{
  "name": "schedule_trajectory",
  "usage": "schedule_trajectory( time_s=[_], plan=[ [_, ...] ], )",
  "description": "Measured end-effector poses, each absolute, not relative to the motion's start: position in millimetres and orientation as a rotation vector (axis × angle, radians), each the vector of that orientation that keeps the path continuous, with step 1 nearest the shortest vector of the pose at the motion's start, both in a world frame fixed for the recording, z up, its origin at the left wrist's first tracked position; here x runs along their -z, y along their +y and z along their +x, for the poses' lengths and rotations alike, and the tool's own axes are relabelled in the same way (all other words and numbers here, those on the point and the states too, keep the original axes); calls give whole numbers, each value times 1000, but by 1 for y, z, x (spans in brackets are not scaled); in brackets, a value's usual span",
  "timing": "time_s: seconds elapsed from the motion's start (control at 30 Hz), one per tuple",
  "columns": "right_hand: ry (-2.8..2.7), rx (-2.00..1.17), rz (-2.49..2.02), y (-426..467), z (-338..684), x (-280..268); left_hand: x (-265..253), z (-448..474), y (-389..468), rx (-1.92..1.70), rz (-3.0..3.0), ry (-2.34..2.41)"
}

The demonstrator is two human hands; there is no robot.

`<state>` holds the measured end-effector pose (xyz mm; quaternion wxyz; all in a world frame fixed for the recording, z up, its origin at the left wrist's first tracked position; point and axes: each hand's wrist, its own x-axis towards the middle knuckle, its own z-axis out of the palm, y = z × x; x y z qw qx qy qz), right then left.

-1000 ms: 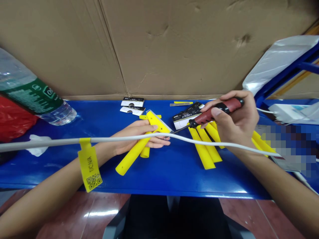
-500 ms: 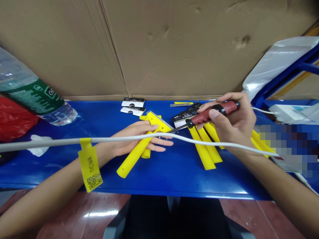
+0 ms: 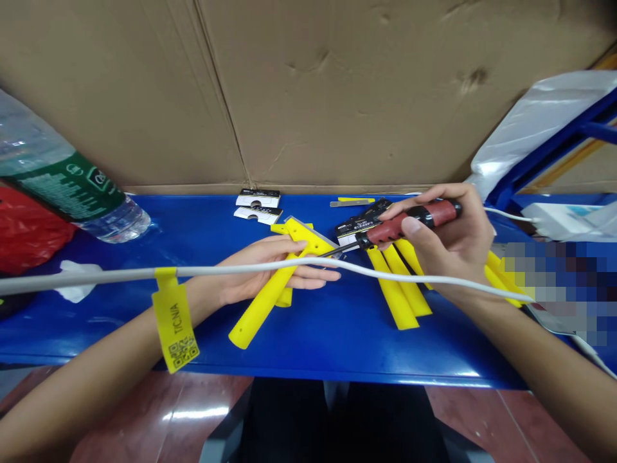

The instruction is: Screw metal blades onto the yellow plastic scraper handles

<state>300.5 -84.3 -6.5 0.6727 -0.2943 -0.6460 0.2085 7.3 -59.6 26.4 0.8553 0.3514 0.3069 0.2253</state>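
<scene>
My left hand (image 3: 263,267) grips a yellow scraper (image 3: 263,307) by its head, thumb on top and fingers underneath. A metal blade shows along the scraper's upper edge. My right hand (image 3: 446,235) is wrapped round the dark red and black handle of a screwdriver (image 3: 402,225). Its thin shaft points left, with the tip at the scraper's head near my left fingers; the white cable partly covers that spot. Another yellow scraper (image 3: 285,297) lies beneath the held one. More yellow scrapers (image 3: 395,296) rest on the table close to my right hand.
A white cable (image 3: 385,272) with a yellow tag (image 3: 174,321) crosses in front of both hands. Black-and-white blade packs (image 3: 258,197) lie at the back of the blue table (image 3: 308,347), others (image 3: 359,225) nearer the screwdriver. A large water bottle (image 3: 62,173) stands left, before a cardboard wall (image 3: 337,96).
The scraper in my left hand has shifted and turned very slightly. The screwdriver stays at its head, and my right hand has barely moved.
</scene>
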Motion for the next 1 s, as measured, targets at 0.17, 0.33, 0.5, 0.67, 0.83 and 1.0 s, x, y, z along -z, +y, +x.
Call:
schedule_trajectory(
  time_s=[0.17, 0.33, 0.5, 0.67, 0.83, 1.0],
  plan=[
    [-1434, -442, -628, -83, 301, 4, -26, 7, -58, -495, 712, 647],
    [-1419, -452, -630, -83, 302, 4, -23, 6, -57, -534, 731, 663],
    [-1423, -462, -609, -83, 303, 4, -24, 8, -58, -570, 779, 717],
    [-1424, -451, -575, -84, 303, 4, -24, 9, -56, -605, 793, 797],
    [-1435, -387, -596, -84, 303, 2, -23, 10, -57, -631, 763, 797],
    [-1457, -372, -613, -85, 299, 1, -25, 9, -58, -607, 738, 763]
  ],
)
